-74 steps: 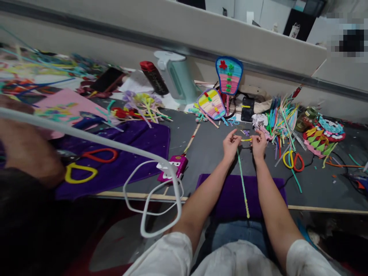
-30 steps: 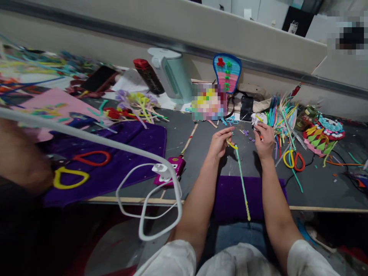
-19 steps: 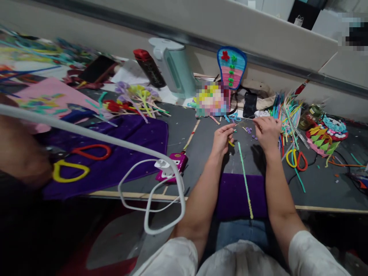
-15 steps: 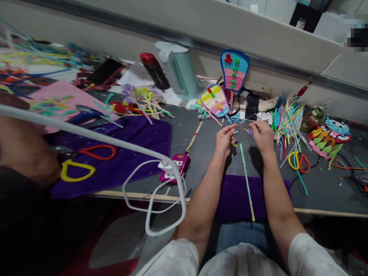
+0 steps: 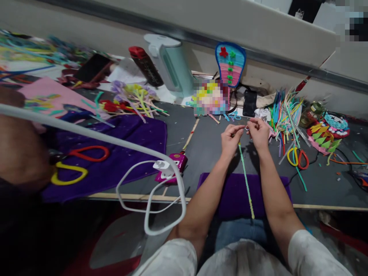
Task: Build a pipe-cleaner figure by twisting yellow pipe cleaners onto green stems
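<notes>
My left hand (image 5: 230, 141) and my right hand (image 5: 258, 135) are close together over the grey table, fingertips pinched and almost meeting. What sits between them is too small to make out. A long thin mint-green strand (image 5: 244, 168), yellow at its near end, runs from just below my left fingers toward my lap. It passes over a folded purple cloth (image 5: 209, 184) at the table edge. Behind my hands, a fan-shaped craft piece (image 5: 230, 65) in blue and pink leans on the wall. Right of my right hand lies a bundle of coloured pipe cleaners (image 5: 287, 115).
A white cable (image 5: 86, 128) crosses the left foreground to a magenta power strip (image 5: 179, 163). Scissors (image 5: 299, 158) lie right, another pair (image 5: 70, 178) left beside another person's arm (image 5: 23, 149). A kettle (image 5: 172, 65), bottle (image 5: 145, 67) and phone (image 5: 249, 102) stand or lie at the back.
My hands have come together from apart, the right moving left toward the left hand. A thin line that stretched from my left fingers no longer shows. The view has shifted slightly.
</notes>
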The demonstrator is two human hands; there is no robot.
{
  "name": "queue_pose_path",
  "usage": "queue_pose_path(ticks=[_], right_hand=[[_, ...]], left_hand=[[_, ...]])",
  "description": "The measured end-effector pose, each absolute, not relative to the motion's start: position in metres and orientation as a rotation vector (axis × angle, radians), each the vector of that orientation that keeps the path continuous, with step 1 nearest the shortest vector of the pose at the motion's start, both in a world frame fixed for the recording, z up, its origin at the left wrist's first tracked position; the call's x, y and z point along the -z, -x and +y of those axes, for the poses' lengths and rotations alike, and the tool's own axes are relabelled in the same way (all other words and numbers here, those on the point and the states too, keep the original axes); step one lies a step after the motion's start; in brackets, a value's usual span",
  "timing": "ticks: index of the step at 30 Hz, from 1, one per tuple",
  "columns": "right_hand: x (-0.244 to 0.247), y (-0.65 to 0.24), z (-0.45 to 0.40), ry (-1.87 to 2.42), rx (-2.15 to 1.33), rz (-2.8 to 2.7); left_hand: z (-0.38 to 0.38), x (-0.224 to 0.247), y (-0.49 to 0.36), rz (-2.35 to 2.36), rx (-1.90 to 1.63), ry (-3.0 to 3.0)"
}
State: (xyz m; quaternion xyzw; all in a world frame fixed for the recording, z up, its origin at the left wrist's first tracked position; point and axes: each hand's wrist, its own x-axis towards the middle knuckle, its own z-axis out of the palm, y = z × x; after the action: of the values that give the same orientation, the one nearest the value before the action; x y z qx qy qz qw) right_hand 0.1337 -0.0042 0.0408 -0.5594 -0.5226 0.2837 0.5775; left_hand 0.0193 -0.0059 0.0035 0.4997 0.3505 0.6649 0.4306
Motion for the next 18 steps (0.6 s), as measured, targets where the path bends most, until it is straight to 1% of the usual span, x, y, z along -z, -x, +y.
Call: queue_pose_path(ticks=[6,18], right_hand=[[-0.0411,-0.1314,-0.0079,1.333,-0.570,-1.303],[-0.0342,-0.1335,-0.0046,1.351,-0.535,-1.374]], left_hand=[[-0.0032,0.0000,-0.0207,0.942,-1.672,-1.254],[-0.0089,-0.0037,-0.0216,0.969,-1.619,-1.249]])
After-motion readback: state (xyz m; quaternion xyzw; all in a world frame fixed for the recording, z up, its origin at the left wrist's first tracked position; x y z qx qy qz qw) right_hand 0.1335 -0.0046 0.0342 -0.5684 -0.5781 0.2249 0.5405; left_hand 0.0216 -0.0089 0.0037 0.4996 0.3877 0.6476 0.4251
